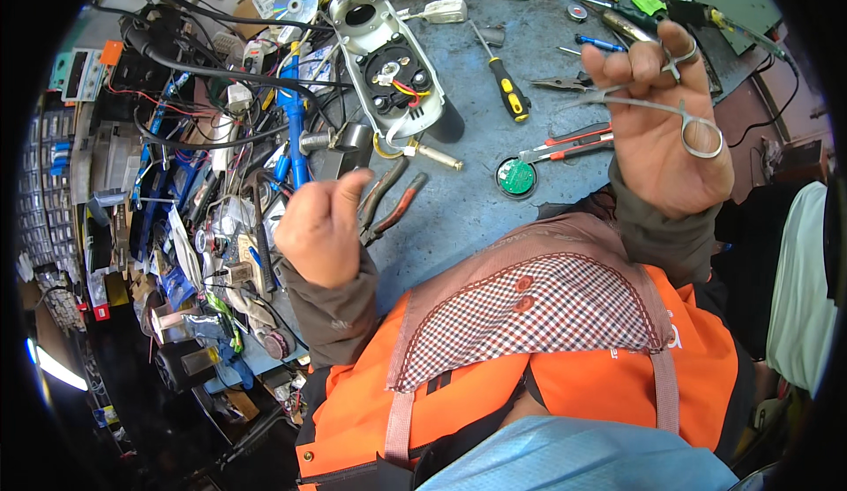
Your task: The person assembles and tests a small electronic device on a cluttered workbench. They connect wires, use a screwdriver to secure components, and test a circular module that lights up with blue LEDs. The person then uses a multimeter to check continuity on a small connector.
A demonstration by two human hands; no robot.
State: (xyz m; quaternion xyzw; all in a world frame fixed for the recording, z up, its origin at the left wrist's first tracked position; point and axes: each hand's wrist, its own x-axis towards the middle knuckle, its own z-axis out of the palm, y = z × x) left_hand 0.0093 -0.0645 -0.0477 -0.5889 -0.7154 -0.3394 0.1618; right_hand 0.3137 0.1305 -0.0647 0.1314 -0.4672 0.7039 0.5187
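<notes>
Workshop bench, with a worn blue-grey tabletop [481, 200], is heavily cluttered along its left edge with cables, tools and loose parts; small-drawer racks [53, 191] stand beyond that edge. Scissor-handled forceps [648, 103] are in the right hand [670, 142], raised over the tabletop's right side; its fingers are curled, one ring appears to sit around a digit and the other lies against the palm, presumably to keep the tool secure. Left hand [322, 231], over the near-left part, has its fingers folded and thumb raised; nothing is seen in it, though its inside is hidden. Toward the far edge, left of the middle, a metal housing [423, 107] has its wired interior facing up, probably for access. Pliers [375, 195] lie just beside the left hand. A yellow-and-black screwdriver [510, 94] lies farther back; a round green circuit board [516, 175] sits in a dark cup nearer the near edge, beside a red-handled tool [578, 148], all apparently within easy reach. Pale cloth [798, 288] hangs beyond the right edge.
</notes>
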